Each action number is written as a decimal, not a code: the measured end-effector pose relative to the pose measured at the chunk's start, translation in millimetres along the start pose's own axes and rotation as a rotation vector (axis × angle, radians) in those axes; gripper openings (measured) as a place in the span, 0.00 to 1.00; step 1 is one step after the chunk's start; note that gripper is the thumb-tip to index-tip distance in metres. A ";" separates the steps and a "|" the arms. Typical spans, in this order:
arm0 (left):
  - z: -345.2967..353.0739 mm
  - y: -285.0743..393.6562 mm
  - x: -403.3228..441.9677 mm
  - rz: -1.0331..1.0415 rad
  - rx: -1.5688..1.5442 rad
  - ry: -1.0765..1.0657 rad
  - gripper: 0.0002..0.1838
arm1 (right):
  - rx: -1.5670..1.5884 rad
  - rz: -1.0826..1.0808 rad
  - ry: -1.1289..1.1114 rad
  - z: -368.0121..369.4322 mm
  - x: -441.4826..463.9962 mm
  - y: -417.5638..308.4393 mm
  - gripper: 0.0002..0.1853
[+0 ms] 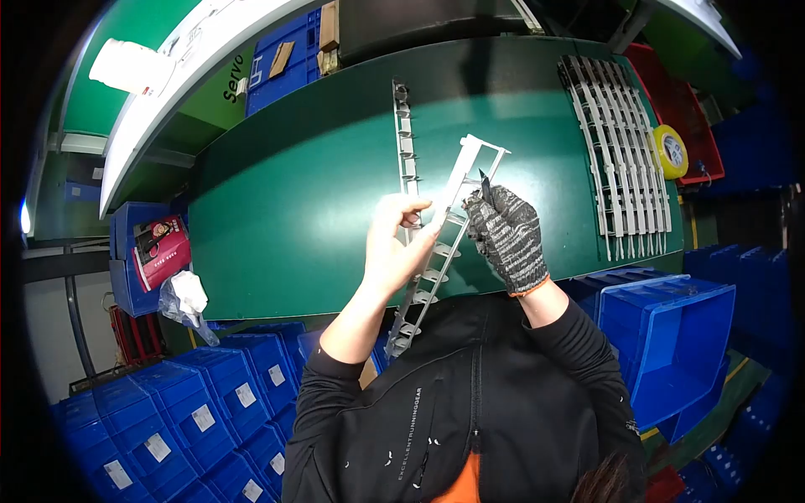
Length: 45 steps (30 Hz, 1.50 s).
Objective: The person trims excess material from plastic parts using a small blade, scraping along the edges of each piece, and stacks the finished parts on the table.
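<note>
A long white ladder-like strip [460, 174] with crossbars and small tabs slants from above the table down towards my body. My left hand [398, 241], bare, grips its left rail, thumb against the rail and fingers curled. My right hand [507, 237] wears a grey-and-black knitted glove with an orange cuff. It is closed around a small dark pointed tool [485, 186] whose tip sticks up beside the strip's right rail; the handle is hidden in the glove. Behind my left hand a second strip [407, 144] lies lengthwise on the table.
On the green table [293, 193], a row of similar strips [619, 155] lies at the right, beside a yellow tape roll [670, 152]. A red tray [700, 142] stands beyond. Blue crates [671, 335] flank me; a plastic bag [186, 295] hangs at the left.
</note>
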<state>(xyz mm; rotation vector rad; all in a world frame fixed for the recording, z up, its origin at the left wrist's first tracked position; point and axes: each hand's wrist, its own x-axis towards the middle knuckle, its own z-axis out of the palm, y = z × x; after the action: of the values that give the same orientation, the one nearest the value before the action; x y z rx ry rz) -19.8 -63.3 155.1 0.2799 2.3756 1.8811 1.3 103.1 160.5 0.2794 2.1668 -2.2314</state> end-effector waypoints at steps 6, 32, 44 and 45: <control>-1.9 20.0 13.0 0.649 0.703 0.179 0.09 | -0.040 -0.039 -0.027 13.7 -2.5 -2.0 0.07; -40.1 -34.0 -52.3 -0.305 -0.520 -0.242 0.15 | 0.454 -0.247 0.373 -49.4 33.3 -52.1 0.07; -2.2 -26.5 -35.0 -0.550 -1.169 -0.129 0.18 | -0.522 -0.466 -0.382 -11.7 -18.5 18.3 0.08; -1.7 -27.5 -34.1 -0.583 -1.193 -0.101 0.17 | -0.540 -0.392 -0.401 -11.7 -22.9 12.8 0.08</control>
<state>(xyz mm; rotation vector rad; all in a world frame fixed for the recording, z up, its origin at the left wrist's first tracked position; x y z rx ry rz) 11.0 -78.0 127.5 -0.3645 0.7836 2.3953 26.9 111.7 150.8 -0.5905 2.6039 -1.5331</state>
